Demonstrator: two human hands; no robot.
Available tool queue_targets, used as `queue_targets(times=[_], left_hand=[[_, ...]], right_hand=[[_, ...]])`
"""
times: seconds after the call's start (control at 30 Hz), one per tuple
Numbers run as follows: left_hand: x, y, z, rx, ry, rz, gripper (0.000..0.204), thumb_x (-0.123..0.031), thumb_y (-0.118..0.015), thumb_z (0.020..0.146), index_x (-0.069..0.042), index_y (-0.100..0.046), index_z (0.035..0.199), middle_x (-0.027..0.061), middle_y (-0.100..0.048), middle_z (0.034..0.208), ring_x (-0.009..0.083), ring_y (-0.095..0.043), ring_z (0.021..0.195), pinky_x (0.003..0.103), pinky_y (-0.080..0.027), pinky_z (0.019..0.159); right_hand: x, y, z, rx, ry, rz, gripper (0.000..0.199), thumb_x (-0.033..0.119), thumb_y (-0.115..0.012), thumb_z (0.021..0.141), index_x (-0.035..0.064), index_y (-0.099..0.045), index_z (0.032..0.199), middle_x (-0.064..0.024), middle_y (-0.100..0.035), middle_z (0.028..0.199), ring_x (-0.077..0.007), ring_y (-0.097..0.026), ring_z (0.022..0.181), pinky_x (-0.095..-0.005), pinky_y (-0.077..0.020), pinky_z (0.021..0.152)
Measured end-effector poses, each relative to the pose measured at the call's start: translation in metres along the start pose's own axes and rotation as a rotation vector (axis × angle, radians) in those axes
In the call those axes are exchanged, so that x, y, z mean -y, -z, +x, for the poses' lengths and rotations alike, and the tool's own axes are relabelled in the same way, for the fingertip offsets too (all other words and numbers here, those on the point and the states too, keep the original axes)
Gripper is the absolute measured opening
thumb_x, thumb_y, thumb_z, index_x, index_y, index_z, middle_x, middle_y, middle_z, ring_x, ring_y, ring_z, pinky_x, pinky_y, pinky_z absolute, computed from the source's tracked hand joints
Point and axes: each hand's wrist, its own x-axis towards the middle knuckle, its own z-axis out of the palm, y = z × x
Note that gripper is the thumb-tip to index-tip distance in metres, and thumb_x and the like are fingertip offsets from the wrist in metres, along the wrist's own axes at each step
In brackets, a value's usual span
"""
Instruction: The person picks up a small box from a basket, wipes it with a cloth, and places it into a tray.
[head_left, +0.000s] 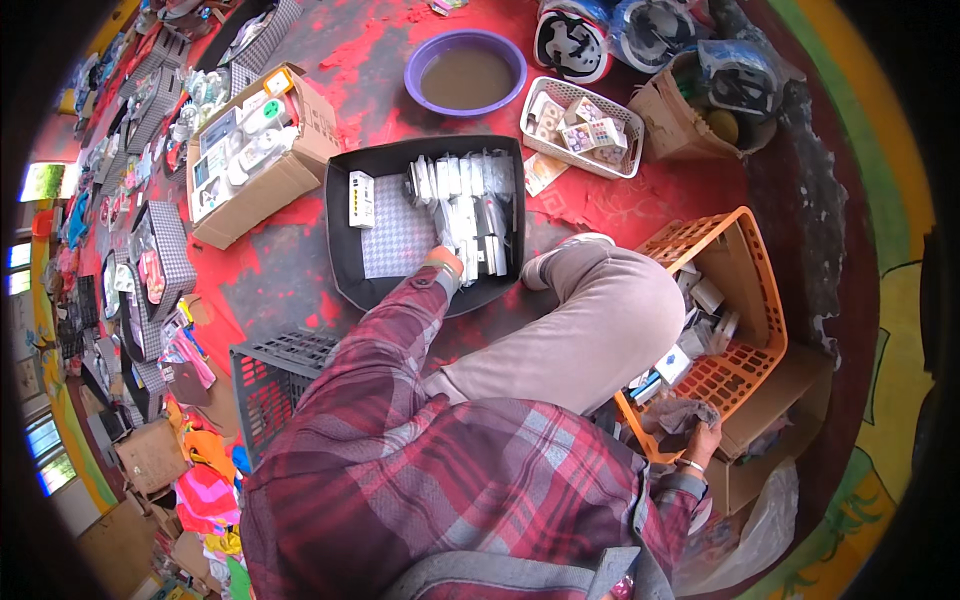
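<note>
- Head view: the person sits on the red floor (330, 60); the left hand (447, 262) reaches into the black tray (345, 240), resting among the small white packages (465, 200) stacked at its right side; the fingers are hidden among them, so whether it grips one I cannot tell.
- The right hand (700, 440) is closed on a grey cloth (680, 412) at the lower rim of the orange basket (745, 250), which lies tilted beside the right knee and holds small boxes.
- Beyond the tray: a purple basin (420, 60) of murky water; a white basket (625, 150) of small boxes; a cardboard box (300, 160) of packaged goods to the left; a dark crate (265, 375) near the left elbow.
</note>
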Motion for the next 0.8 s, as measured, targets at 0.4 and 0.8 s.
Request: queue_targets(times=[0.4, 0.8], left_hand=[[0.014, -0.045, 0.025, -0.116, 0.064, -0.179, 0.040, -0.018, -0.067, 0.069, -0.005, -0.056, 0.106, 0.0217, -0.060, 0.102, 0.0365, -0.059, 0.098, 0.041, -0.048, 0.082], [0.042, -0.061, 0.049, -0.077, -0.259, -0.133, 0.046, -0.038, -0.060, 0.077, -0.008, -0.058, 0.111, 0.0202, -0.062, 0.105, 0.0358, -0.060, 0.096, 0.041, -0.047, 0.082]], right_hand=[[-0.012, -0.008, 0.004, 0.017, -0.052, 0.027, 0.043, -0.008, -0.036, 0.077, -0.0024, -0.051, 0.117, -0.0066, -0.059, 0.105, -0.0170, -0.057, 0.094, -0.0268, -0.0445, 0.084], [0.002, -0.018, -0.001, 0.020, -0.051, 0.032, 0.041, -0.007, -0.038, 0.078, 0.0004, -0.054, 0.115, -0.0069, -0.061, 0.102, -0.0165, -0.058, 0.091, -0.0252, -0.0458, 0.080]])
